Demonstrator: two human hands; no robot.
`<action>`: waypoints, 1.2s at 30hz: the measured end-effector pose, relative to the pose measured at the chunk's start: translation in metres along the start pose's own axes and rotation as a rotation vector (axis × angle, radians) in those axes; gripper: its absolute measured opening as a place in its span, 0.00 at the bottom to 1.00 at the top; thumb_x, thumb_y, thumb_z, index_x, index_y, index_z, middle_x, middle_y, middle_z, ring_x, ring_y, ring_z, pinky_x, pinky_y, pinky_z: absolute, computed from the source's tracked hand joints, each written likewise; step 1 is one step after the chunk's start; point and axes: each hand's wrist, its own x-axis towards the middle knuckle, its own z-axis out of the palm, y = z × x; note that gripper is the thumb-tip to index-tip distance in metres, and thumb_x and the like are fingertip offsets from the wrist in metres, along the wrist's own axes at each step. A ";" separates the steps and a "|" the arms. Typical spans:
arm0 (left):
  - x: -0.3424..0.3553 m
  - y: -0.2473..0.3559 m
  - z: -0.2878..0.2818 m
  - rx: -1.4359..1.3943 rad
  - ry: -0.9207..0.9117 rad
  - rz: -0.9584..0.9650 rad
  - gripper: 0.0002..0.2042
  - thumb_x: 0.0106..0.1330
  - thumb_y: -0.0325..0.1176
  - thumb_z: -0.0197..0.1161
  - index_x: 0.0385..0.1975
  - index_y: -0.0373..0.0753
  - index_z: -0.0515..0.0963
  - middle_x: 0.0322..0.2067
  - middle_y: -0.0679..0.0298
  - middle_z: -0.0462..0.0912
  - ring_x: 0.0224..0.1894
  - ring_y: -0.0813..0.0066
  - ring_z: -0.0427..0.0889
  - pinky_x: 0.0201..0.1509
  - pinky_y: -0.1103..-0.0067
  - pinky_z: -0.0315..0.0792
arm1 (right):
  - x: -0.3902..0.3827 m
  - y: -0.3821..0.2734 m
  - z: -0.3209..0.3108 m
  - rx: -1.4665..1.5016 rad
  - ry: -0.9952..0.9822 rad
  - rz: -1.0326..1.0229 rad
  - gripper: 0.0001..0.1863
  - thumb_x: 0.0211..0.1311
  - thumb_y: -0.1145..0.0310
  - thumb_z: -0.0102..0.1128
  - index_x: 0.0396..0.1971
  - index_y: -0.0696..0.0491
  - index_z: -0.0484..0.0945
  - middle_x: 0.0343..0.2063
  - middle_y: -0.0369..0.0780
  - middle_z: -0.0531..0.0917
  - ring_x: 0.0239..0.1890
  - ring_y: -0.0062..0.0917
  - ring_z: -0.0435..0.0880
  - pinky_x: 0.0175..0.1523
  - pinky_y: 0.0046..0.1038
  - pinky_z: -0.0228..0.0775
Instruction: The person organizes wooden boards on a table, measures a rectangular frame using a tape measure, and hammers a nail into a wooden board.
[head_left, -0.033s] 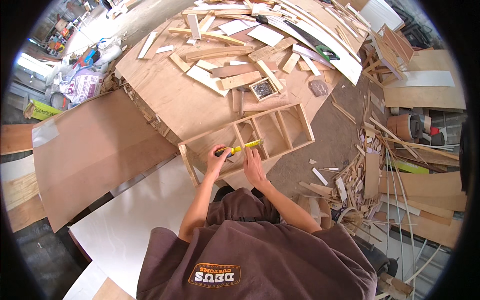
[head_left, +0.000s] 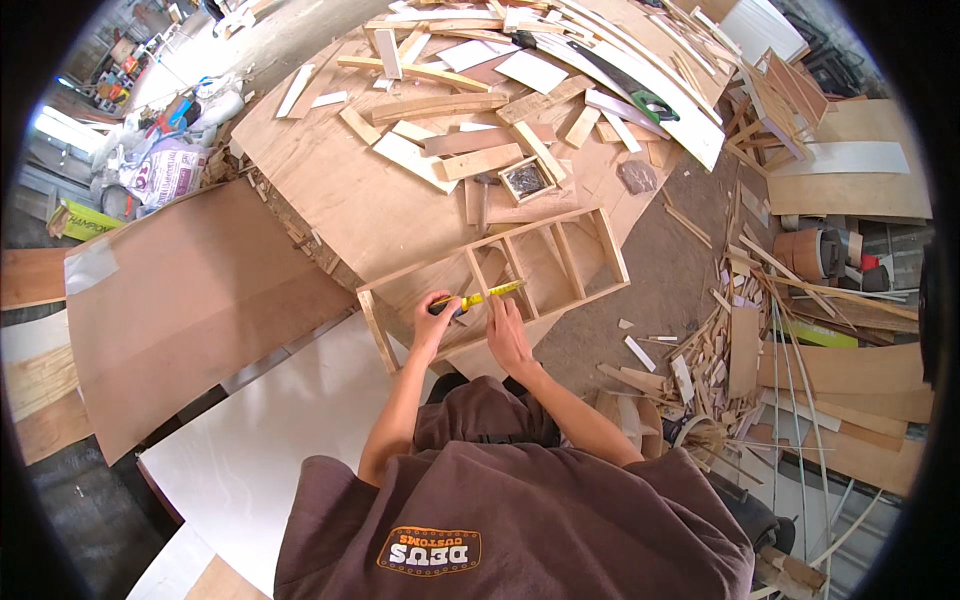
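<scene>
Tape measure (head_left: 446, 303) extended over a wooden frame

Just below the centre of the frame of view, the left hand (head_left: 432, 318) closes around the tape's dark body. Its yellow blade (head_left: 503, 288) runs out to the right, ending by a divider of the ladder-like wooden frame (head_left: 515, 262). The right hand (head_left: 509, 332) has its fingertips at the blade's lower edge; whether they pinch it, I cannot tell.

The wooden frame lies slanted at the edge of a plywood worktop (head_left: 320, 185). Beyond it, at upper centre, are a hammer (head_left: 484, 205) and a small open box (head_left: 526, 179) with dark contents. Wood offcuts (head_left: 480, 162) spread across the upper part, and a green-handled handsaw (head_left: 652, 104) lies at upper right.
</scene>
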 end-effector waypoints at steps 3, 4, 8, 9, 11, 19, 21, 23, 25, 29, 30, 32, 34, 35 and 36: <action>-0.017 0.005 -0.011 -0.081 0.068 -0.003 0.18 0.60 0.41 0.75 0.47 0.41 0.83 0.42 0.66 0.83 0.42 0.78 0.82 0.37 0.80 0.77 | 0.000 0.003 -0.004 0.021 0.035 -0.014 0.24 0.63 0.78 0.52 0.60 0.62 0.65 0.43 0.56 0.73 0.47 0.54 0.75 0.52 0.49 0.70; -0.023 0.007 -0.020 -0.116 0.101 0.010 0.18 0.60 0.41 0.75 0.46 0.41 0.83 0.42 0.67 0.83 0.42 0.78 0.82 0.36 0.80 0.76 | -0.001 0.002 -0.007 0.044 0.060 0.002 0.24 0.63 0.78 0.52 0.60 0.62 0.65 0.44 0.57 0.73 0.48 0.54 0.75 0.52 0.49 0.70; -0.041 0.007 -0.064 -0.083 0.250 0.023 0.14 0.61 0.39 0.74 0.44 0.41 0.83 0.40 0.68 0.83 0.39 0.80 0.80 0.34 0.80 0.74 | -0.004 0.005 -0.003 0.085 0.043 0.030 0.24 0.62 0.77 0.54 0.59 0.60 0.65 0.45 0.57 0.76 0.49 0.55 0.77 0.52 0.49 0.71; -0.045 0.006 -0.074 -0.097 0.267 0.020 0.15 0.62 0.38 0.73 0.45 0.40 0.82 0.41 0.67 0.83 0.39 0.80 0.80 0.34 0.81 0.74 | -0.006 0.007 0.000 0.077 0.014 0.033 0.23 0.62 0.77 0.54 0.57 0.60 0.65 0.44 0.57 0.77 0.48 0.55 0.77 0.52 0.50 0.71; -0.053 0.005 -0.090 -0.133 0.318 0.024 0.16 0.63 0.38 0.72 0.46 0.38 0.81 0.41 0.66 0.82 0.39 0.80 0.80 0.34 0.81 0.73 | -0.004 0.004 0.007 0.061 -0.051 0.017 0.20 0.62 0.77 0.54 0.54 0.59 0.65 0.43 0.57 0.78 0.48 0.55 0.78 0.51 0.50 0.71; -0.065 0.005 -0.099 -0.266 0.352 0.076 0.14 0.65 0.36 0.71 0.47 0.37 0.80 0.40 0.66 0.82 0.37 0.82 0.80 0.32 0.82 0.72 | 0.014 0.006 0.026 0.006 -0.114 0.043 0.14 0.63 0.75 0.51 0.48 0.59 0.64 0.39 0.59 0.79 0.43 0.58 0.80 0.48 0.54 0.71; -0.066 0.003 -0.102 -0.306 0.349 0.090 0.15 0.64 0.35 0.71 0.47 0.37 0.80 0.40 0.66 0.82 0.36 0.81 0.80 0.32 0.83 0.72 | 0.011 0.007 0.027 0.034 -0.057 -0.016 0.14 0.64 0.75 0.51 0.48 0.59 0.64 0.40 0.60 0.79 0.43 0.58 0.79 0.47 0.54 0.71; -0.067 0.001 -0.102 -0.286 0.335 0.080 0.15 0.65 0.36 0.71 0.48 0.39 0.80 0.41 0.66 0.82 0.37 0.82 0.79 0.34 0.82 0.72 | 0.007 0.007 0.025 0.036 -0.024 -0.034 0.14 0.64 0.74 0.51 0.49 0.59 0.64 0.40 0.60 0.79 0.43 0.59 0.79 0.48 0.54 0.71; -0.066 0.000 -0.101 -0.280 0.329 0.065 0.15 0.65 0.36 0.71 0.49 0.40 0.79 0.41 0.67 0.82 0.38 0.81 0.79 0.35 0.82 0.72 | 0.006 0.008 0.025 0.051 -0.018 -0.017 0.15 0.65 0.74 0.51 0.50 0.58 0.64 0.40 0.59 0.79 0.43 0.58 0.79 0.48 0.54 0.71; -0.063 -0.003 -0.103 -0.291 0.340 0.037 0.16 0.64 0.37 0.72 0.49 0.40 0.79 0.41 0.66 0.82 0.38 0.81 0.80 0.35 0.82 0.73 | 0.004 0.013 0.033 0.069 -0.079 0.036 0.16 0.65 0.74 0.51 0.52 0.58 0.63 0.41 0.59 0.79 0.44 0.58 0.79 0.48 0.53 0.70; -0.063 -0.004 -0.103 -0.293 0.345 0.034 0.16 0.64 0.37 0.72 0.48 0.40 0.79 0.41 0.66 0.82 0.38 0.81 0.80 0.35 0.82 0.73 | 0.003 0.016 0.034 0.055 -0.083 0.034 0.17 0.65 0.73 0.51 0.52 0.58 0.63 0.41 0.59 0.80 0.44 0.58 0.80 0.48 0.53 0.71; -0.064 0.000 -0.102 -0.258 0.343 0.027 0.16 0.64 0.37 0.72 0.48 0.40 0.79 0.40 0.66 0.82 0.37 0.81 0.80 0.34 0.82 0.73 | 0.004 0.021 0.039 0.035 -0.090 0.027 0.17 0.65 0.73 0.51 0.52 0.57 0.63 0.41 0.59 0.80 0.44 0.58 0.80 0.47 0.53 0.72; -0.065 0.002 -0.100 -0.255 0.345 0.025 0.16 0.64 0.37 0.72 0.48 0.40 0.79 0.40 0.67 0.82 0.37 0.81 0.80 0.34 0.82 0.73 | 0.008 0.026 0.041 0.015 -0.090 0.004 0.17 0.66 0.71 0.52 0.52 0.57 0.62 0.39 0.59 0.81 0.41 0.58 0.81 0.45 0.53 0.74; -0.066 0.002 -0.099 -0.269 0.346 0.027 0.16 0.64 0.37 0.72 0.48 0.40 0.79 0.40 0.67 0.82 0.37 0.81 0.80 0.34 0.82 0.72 | 0.009 0.027 0.041 0.006 -0.091 -0.008 0.18 0.66 0.71 0.52 0.52 0.56 0.62 0.38 0.60 0.82 0.40 0.58 0.82 0.44 0.54 0.75; -0.067 0.003 -0.100 -0.283 0.347 0.028 0.16 0.64 0.37 0.72 0.48 0.40 0.79 0.40 0.67 0.82 0.36 0.81 0.79 0.34 0.82 0.72 | 0.009 0.028 0.043 -0.004 -0.114 0.024 0.18 0.66 0.70 0.52 0.53 0.56 0.62 0.37 0.60 0.82 0.39 0.58 0.82 0.43 0.54 0.75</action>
